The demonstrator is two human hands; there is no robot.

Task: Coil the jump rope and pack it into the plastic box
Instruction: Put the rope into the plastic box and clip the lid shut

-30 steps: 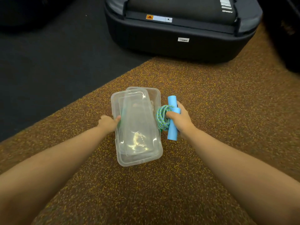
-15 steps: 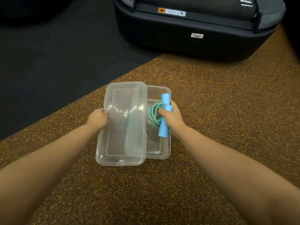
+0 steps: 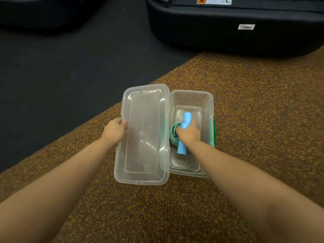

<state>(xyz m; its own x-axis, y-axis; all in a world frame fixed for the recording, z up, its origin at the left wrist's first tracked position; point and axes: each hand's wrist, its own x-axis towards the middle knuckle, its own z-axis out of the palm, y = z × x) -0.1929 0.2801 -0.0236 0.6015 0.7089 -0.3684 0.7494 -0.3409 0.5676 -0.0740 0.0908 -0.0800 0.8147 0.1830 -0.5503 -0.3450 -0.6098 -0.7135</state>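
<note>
A clear plastic box (image 3: 208,109) sits open on the speckled brown floor. Its clear lid (image 3: 143,134) is swung flat to the left, and my left hand (image 3: 114,131) grips the lid's left edge. My right hand (image 3: 188,133) reaches down inside the box and holds the jump rope (image 3: 185,120) by its light blue handles. The green and blue cord is coiled in a bundle at the left of the handles, against the box's left wall. A green latch (image 3: 214,130) shows on the box's right side.
A big black case (image 3: 228,27) stands on the floor beyond the box at the upper right. Black matting (image 3: 61,67) covers the floor to the left of the brown speckled mat (image 3: 263,111).
The lid has swung from on top of the box over to the left and lies flat. My right hand has carried the coiled rope from beside the box down into it.
</note>
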